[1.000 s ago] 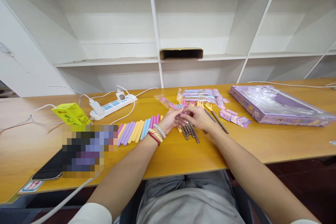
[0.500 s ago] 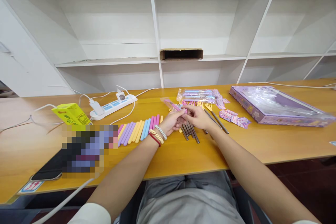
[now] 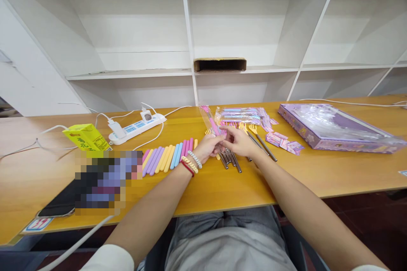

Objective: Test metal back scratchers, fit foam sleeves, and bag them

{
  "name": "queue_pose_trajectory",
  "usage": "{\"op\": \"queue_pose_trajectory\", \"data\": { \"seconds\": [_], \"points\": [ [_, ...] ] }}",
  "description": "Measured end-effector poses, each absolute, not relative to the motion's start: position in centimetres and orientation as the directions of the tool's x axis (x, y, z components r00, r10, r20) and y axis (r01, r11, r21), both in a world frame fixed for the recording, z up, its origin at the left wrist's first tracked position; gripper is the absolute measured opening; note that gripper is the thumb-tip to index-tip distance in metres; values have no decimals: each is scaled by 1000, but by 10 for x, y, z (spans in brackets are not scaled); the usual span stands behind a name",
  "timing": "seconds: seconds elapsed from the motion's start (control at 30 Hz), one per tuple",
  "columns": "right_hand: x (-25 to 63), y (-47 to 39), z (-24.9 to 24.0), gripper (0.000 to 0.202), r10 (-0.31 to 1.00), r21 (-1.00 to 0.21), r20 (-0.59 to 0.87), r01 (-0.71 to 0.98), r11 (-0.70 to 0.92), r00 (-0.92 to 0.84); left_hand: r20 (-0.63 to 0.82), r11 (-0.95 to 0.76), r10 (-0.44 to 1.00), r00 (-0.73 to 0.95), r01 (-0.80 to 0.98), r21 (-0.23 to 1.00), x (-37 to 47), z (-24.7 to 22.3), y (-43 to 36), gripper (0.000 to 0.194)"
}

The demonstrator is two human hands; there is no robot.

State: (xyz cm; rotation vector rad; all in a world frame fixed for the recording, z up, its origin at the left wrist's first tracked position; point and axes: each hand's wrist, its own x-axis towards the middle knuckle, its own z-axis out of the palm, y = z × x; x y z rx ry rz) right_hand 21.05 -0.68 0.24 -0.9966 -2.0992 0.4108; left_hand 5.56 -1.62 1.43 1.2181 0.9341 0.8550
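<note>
A pink back scratcher (image 3: 212, 122) in a clear plastic bag points up and away from me, its claw head at the far end. My left hand (image 3: 208, 146) is closed around its near end. With fingers pinched, my right hand (image 3: 239, 141) holds the same end of the bag, where a small printed card partly shows. Beneath and beside my hands lie several metal rods (image 3: 233, 161) with pink and yellow claw heads. Left of my left hand is a row of coloured handles (image 3: 170, 157) in yellow, purple, blue and pink.
Bagged back scratchers (image 3: 241, 116) lie behind my hands, with printed cards (image 3: 284, 142) to their right. A purple box (image 3: 318, 144) with clear bags stands at the right. Leftward are a power strip (image 3: 136, 128), a yellow-green pack (image 3: 87, 139) and a phone (image 3: 59, 199).
The bagged back scratcher has swung more upright, and its pink claw head now shows at the far end. Both hands stay in nearly the same place.
</note>
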Motion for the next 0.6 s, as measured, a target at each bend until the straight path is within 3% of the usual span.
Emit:
{"op": "queue_pose_trajectory", "data": {
  "seconds": [0.27, 0.4, 0.6],
  "points": [
    [210, -7, 2, 43, 743, -548, 543, 506, 666, -390, -76, 90, 921, 381, -19, 996, 55, 17, -18, 27],
    [210, -7, 4, 43, 762, -616, 515, 450, 647, -392, -98, 109, 916, 388, -8, 994, 55, 17, -19, 28],
    [213, -7, 3, 80, 766, -919, 331, -5, 393, -551, -109, 165, 883, 456, -84, 983, 59, 21, -23, 29]
  ]
}}
